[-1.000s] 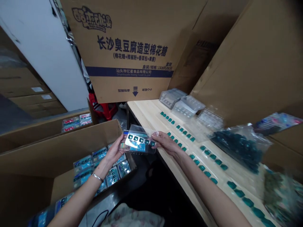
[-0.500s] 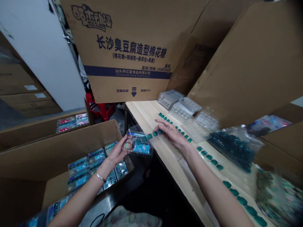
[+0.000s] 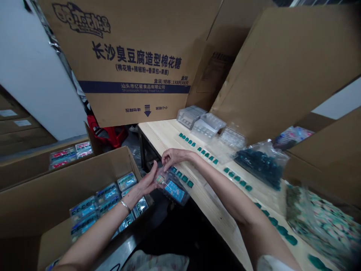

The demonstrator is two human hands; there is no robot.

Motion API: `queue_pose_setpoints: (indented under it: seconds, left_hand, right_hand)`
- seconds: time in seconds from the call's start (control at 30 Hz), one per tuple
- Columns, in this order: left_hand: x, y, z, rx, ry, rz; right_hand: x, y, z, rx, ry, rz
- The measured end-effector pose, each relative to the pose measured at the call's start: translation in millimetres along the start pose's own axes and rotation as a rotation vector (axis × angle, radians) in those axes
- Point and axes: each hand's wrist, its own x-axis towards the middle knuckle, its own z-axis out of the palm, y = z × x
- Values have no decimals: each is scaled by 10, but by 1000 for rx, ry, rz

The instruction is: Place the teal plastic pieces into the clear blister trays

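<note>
My left hand [image 3: 148,183] grips one end of a clear plastic box [image 3: 184,198] beside the table edge. Through the plastic show a blue packet [image 3: 174,190], a row of dark green pieces [image 3: 182,177] along one side and a small striped piece near my left fingers. My right hand [image 3: 172,156] reaches across with bent fingers, pinching the box's upper corner close to my left thumb. What its fingertips press on is partly hidden. More green pieces [image 3: 207,154] lie in short rows on the wooden table [image 3: 159,136].
Left of me, a large open carton [image 3: 113,163] contains several filled boxes [image 3: 108,194]. Clear trays [image 3: 191,116] are stacked at the table's back. A bag of dark green pieces [image 3: 258,160] and a bag of multicoloured pieces [image 3: 324,220] lie on the right. Tall cardboard [image 3: 135,34] stands behind.
My right hand has moved left from above the table rows to the box's corner. The box has tilted and dropped slightly, with the green row in it. The view has shifted right.
</note>
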Motion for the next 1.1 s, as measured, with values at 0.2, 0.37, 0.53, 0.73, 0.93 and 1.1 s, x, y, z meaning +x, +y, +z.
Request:
queue_pose_setpoints:
  seconds: [0.2, 0.37, 0.53, 0.73, 0.93, 1.1]
  left_hand:
    - [4, -42, -34, -10, 63, 90]
    - [-30, 29, -53, -50, 97, 170]
    - [1, 14, 40, -99, 69, 159]
    - [34, -20, 109, -180, 47, 148]
    - [7, -11, 128, -184, -9, 139]
    - [-11, -10, 106, -194, 73, 163]
  right_hand:
    - [-329, 11, 219, -228, 489, -115]
    - [-805, -51, 460, -124, 719, 249]
    - [-909, -79, 561, 15, 859, 245]
    - [-914, -91, 483, 521, 845, 335]
    - [-877, -83, 521, 334, 789, 337]
    - [-843, -81, 654, -15, 967, 291]
